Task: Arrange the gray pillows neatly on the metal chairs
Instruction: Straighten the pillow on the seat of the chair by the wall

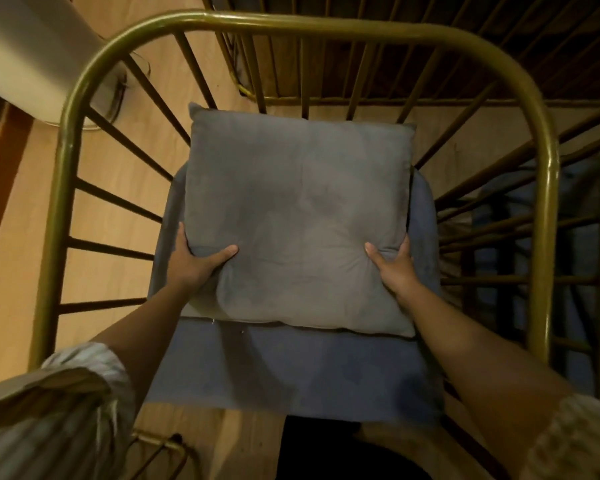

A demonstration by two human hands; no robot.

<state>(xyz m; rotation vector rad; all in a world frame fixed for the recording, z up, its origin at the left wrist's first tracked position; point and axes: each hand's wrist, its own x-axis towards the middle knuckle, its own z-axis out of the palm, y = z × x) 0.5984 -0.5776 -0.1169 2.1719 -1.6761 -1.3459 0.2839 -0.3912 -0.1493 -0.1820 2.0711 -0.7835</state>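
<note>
The left hand (196,261) pinches the near left part of the gray pillow (298,216): its thumb (224,253) lies flat on the top of the cloth, pointing toward the pillow's middle, while the other fingers wrap the left edge and go under it, so only their upper parts show beside the pillow's side. The right hand (394,268) does the same on the near right part, with its thumb (373,252) pressed on top and the rest of the fingers curled around the right edge, mostly hidden behind the pillow. The cloth is bunched and dimpled under both thumbs. The pillow sits between the two hands and reaches away from them toward the chair's back, its near edge lying closer to the person than the hands themselves. Whether the pillow's underside rests fully on the seat or is lifted a little cannot be told. Below the pillow is the blue seat cushion (291,368), which shows on both sides of the pillow and as a wide band in front of it. Around the pillow runs the metal chair (201,20), its brass-coloured tube curving behind and down both sides, with thin dark bars fanning from the tube toward the seat. Both bare forearms come up from pushed-back striped sleeves (66,403) nearest the person. Beyond the pillow's left side, outside the chair frame, is a wooden floor (18,265)
</note>
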